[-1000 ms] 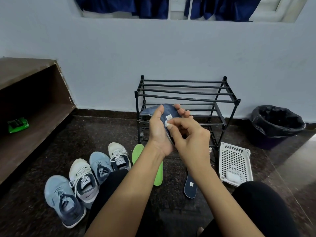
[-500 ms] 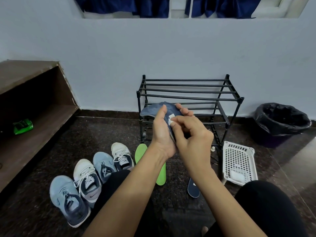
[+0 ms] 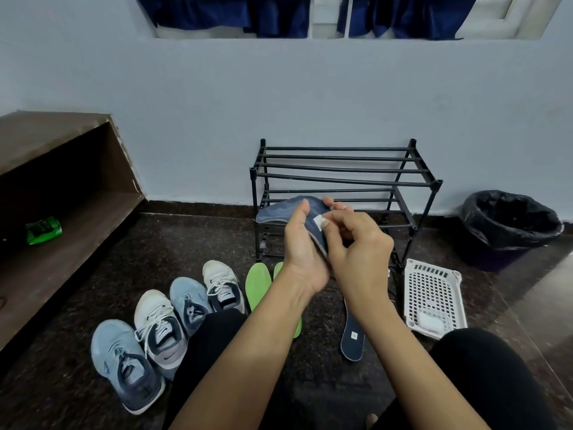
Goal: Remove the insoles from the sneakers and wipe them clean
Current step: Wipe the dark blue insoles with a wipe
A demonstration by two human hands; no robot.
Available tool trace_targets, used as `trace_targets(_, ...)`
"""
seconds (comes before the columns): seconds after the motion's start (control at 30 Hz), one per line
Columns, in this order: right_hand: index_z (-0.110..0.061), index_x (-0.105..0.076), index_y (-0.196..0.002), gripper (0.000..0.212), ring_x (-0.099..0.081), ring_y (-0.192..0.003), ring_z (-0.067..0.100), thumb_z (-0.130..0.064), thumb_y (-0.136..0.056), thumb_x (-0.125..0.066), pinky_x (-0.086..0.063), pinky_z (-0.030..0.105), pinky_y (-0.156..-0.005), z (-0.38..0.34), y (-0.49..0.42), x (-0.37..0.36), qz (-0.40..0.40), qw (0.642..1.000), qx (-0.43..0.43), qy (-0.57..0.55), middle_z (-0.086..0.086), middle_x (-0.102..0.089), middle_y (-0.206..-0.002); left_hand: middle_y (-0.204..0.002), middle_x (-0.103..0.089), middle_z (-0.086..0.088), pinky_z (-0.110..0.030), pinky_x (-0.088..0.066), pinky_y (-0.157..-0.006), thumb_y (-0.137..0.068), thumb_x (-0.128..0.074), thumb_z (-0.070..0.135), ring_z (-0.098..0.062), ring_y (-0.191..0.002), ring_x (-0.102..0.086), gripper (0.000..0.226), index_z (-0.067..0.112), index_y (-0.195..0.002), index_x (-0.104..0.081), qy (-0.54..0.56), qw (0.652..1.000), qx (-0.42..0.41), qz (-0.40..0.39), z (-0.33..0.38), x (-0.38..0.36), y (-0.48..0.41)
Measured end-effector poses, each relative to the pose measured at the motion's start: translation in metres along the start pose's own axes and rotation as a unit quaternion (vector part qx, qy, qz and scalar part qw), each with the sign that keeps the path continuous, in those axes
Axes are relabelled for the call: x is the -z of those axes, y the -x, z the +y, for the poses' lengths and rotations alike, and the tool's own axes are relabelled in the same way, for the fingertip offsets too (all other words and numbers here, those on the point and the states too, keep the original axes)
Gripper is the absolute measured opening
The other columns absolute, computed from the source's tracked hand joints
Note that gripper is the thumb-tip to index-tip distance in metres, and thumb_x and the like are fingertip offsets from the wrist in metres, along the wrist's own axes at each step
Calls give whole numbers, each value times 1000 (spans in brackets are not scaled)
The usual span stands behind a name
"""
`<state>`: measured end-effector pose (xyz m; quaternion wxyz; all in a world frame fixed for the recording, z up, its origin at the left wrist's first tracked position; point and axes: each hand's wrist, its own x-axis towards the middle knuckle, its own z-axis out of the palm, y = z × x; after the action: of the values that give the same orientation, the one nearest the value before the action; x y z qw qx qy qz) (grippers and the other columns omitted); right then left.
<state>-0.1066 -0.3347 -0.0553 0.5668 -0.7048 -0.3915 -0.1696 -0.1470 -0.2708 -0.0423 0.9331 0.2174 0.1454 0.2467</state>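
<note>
My left hand grips a bent dark blue insole, raised in front of the black rack. My right hand has its fingers curled, and its fingertips pick at the small white label on that insole. On the floor below lie two green insoles and another dark blue insole. Several sneakers stand in a row at lower left: a blue one, a white one, a second blue one and a second white one.
A black shoe rack stands against the wall. A white perforated basket lies right of the insoles, with a black-lined bin behind it. A wooden shelf at left holds a green packet. My knees fill the bottom.
Both hands keep the insole up; my right fingertips shift slightly along the white label. The view has moved a little to the left.
</note>
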Motion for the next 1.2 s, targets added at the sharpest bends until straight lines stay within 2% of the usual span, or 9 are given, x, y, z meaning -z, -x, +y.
trace_targets(0.13, -15, -73, -86, 12, -61, -76, 4, -6, -79, -73, -45, 7, -74, -1, 4, 6, -44, 998, -27, -39, -5, -69, -85, -85, -65, -5, -31, -53, -85, -94, -42, 50, -19, -83, -66, 45, 10, -89, -61, -22, 1000, -14, -12, 8, 2, -1)
trace_targets(0.27, -18, -74, -85, 15, -63, -73, 3, -5, -79, -73, -49, 14, -72, -8, 15, 4, -102, 991, -40, -72, -8, -69, -82, -82, -63, -3, -33, -48, -94, -96, -39, 49, -17, -78, -65, 45, 10, -90, -61, 0, 999, -41, -17, 21, 6, -3)
trace_targets(0.43, -15, -73, -83, 10, -63, -68, 7, -6, -79, -73, -49, 19, -70, -3, 10, 1, -60, 996, -36, -50, -1, -70, -81, -77, -60, -2, -30, -47, -93, -97, -35, 45, -17, -77, -64, 44, 10, -85, -59, 28, 999, -35, -9, 12, 6, -6)
trace_targets(0.6, -8, -71, -84, 7, -62, -73, 15, -3, -79, -70, -43, 16, -71, 5, 0, -3, -20, 999, 23, 34, 3, -68, -81, -79, -61, -4, -30, -50, -88, -93, -38, 60, -19, -85, -65, 52, 11, -88, -55, 10, 999, -33, -22, 9, 4, -4)
trace_targets(0.7, -9, -70, -84, 7, -59, -74, 14, -4, -80, -69, -42, 16, -72, 6, -2, -4, -37, 998, 38, 38, 3, -66, -80, -80, -59, -5, -36, -53, -91, -88, -44, 66, -21, -76, -67, 61, 6, -92, -55, 38, 997, -50, -34, 17, 4, -3)
trace_targets(0.8, -9, -71, -84, 10, -59, -72, 13, -1, -78, -70, -45, 19, -71, 1, 5, -2, -73, 996, 51, 27, 2, -67, -80, -79, -63, -4, -39, -51, -95, -91, -40, 62, -22, -82, -69, 57, 8, -93, -56, 17, 999, -36, -31, 26, 8, -5)
trace_targets(0.9, -15, -73, -84, 11, -62, -72, 5, -5, -79, -72, -46, 13, -73, -5, 10, 3, -110, 993, -24, -42, -7, -70, -81, -76, -65, -3, -39, -43, -103, -95, -33, 57, -21, -85, -69, 54, 10, -83, -57, -13, 1000, -26, -7, 25, 11, -7)
trace_targets(1.0, -18, -74, -83, 11, -65, -73, 4, -8, -80, -73, -50, 17, -72, -10, 10, 3, -110, 984, -81, -116, -9, -71, -81, -72, -58, -6, -36, -48, -96, -97, -32, 53, -23, -74, -67, 57, 6, -76, -58, 24, 999, -37, 7, 22, 6, -9)
trace_targets(1.2, -13, -73, -84, 9, -62, -77, 5, -5, -79, -72, -47, 12, -76, -3, 2, -4, -41, 997, -21, -69, -8, -68, -84, -76, -57, -3, -30, -53, -77, -99, -25, 56, -19, -79, -64, 59, 11, -84, -62, -12, 999, -31, 4, 8, 6, -7)
